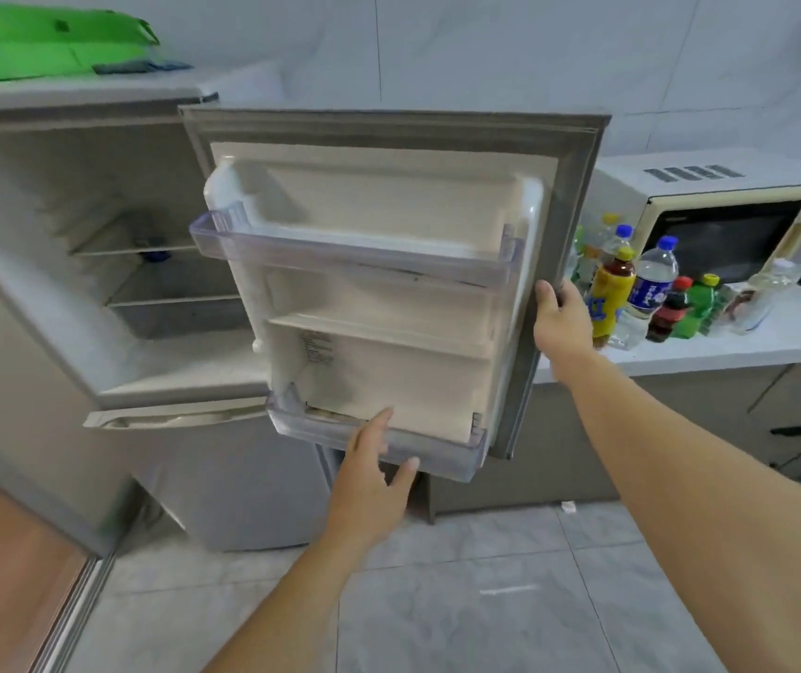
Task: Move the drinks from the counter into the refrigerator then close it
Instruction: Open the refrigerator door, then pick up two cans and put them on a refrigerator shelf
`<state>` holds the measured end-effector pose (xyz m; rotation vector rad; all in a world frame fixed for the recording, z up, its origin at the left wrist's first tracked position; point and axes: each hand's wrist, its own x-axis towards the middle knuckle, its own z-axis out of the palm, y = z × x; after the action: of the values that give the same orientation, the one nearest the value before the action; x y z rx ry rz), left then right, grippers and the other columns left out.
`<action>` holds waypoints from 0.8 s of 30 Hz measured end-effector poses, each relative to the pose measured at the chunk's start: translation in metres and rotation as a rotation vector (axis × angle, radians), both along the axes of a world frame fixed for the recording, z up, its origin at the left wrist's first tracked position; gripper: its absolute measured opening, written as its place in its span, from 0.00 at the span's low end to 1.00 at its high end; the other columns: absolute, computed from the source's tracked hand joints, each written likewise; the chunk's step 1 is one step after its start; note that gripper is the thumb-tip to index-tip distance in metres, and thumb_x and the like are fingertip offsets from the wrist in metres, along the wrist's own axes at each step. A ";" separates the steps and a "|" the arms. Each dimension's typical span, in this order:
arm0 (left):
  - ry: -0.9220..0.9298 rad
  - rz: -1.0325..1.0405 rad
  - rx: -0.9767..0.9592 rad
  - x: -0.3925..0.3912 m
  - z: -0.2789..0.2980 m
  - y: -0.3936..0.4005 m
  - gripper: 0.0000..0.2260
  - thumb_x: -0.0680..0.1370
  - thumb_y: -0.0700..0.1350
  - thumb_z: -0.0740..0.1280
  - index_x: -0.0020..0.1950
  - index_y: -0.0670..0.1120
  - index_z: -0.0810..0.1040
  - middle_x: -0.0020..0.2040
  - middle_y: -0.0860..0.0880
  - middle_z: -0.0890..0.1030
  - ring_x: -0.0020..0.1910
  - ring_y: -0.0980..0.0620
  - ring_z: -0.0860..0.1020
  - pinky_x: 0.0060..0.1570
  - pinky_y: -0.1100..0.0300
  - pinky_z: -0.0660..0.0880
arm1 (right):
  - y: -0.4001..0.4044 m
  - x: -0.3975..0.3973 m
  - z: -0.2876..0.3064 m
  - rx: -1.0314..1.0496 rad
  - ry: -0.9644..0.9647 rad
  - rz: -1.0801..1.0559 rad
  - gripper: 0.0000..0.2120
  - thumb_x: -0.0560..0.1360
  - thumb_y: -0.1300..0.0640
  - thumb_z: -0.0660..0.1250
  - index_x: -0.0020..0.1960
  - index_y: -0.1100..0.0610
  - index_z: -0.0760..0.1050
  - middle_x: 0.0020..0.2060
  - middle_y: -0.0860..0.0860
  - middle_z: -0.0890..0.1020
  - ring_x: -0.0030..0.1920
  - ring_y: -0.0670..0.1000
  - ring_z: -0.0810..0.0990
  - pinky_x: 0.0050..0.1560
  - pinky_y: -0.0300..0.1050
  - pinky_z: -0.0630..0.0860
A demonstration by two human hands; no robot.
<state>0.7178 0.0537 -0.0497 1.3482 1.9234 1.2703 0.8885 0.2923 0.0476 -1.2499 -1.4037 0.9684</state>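
The open refrigerator door [388,284] stands across the middle of the frame, between the refrigerator cavity [145,264] at the left and the bottles [641,293] on the surface [753,342] at the right. The right hand [561,318] grips the door's outer edge, just beside the bottles. The left hand [379,473] hangs open at the lower door bin [437,454]. The microwave [728,221] closes in behind the bottles. The cavity's shelves lie open toward the lower left.
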 end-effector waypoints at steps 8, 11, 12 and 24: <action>0.058 0.084 -0.028 0.000 -0.011 0.045 0.29 0.77 0.50 0.69 0.66 0.76 0.60 0.62 0.79 0.60 0.60 0.71 0.70 0.55 0.56 0.79 | 0.070 -0.005 0.005 -0.034 -0.004 0.058 0.17 0.84 0.48 0.56 0.69 0.52 0.73 0.59 0.48 0.80 0.57 0.49 0.76 0.58 0.43 0.71; 0.056 0.062 -0.004 0.003 -0.010 0.080 0.27 0.78 0.50 0.69 0.70 0.70 0.61 0.64 0.71 0.65 0.61 0.69 0.70 0.56 0.56 0.79 | 0.090 -0.007 0.007 -0.024 -0.042 0.058 0.18 0.84 0.48 0.56 0.68 0.53 0.73 0.61 0.49 0.79 0.58 0.49 0.76 0.60 0.45 0.72; 0.055 0.053 0.002 0.005 -0.009 0.093 0.27 0.78 0.50 0.69 0.71 0.67 0.62 0.64 0.69 0.66 0.61 0.70 0.70 0.57 0.56 0.78 | 0.095 -0.007 0.007 -0.014 -0.051 0.067 0.15 0.84 0.48 0.56 0.65 0.53 0.75 0.58 0.49 0.80 0.54 0.48 0.76 0.55 0.43 0.72; 0.061 -0.212 0.054 0.075 -0.018 0.195 0.19 0.78 0.47 0.68 0.67 0.61 0.72 0.57 0.68 0.73 0.56 0.66 0.75 0.53 0.56 0.80 | 0.126 0.026 -0.005 0.060 -0.195 0.289 0.17 0.81 0.50 0.63 0.68 0.53 0.74 0.57 0.48 0.82 0.55 0.49 0.81 0.58 0.46 0.77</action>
<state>0.7924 0.2485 -0.0672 1.5872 1.7423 1.1971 0.9150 0.4183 0.0427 -1.1403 -1.7901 1.0092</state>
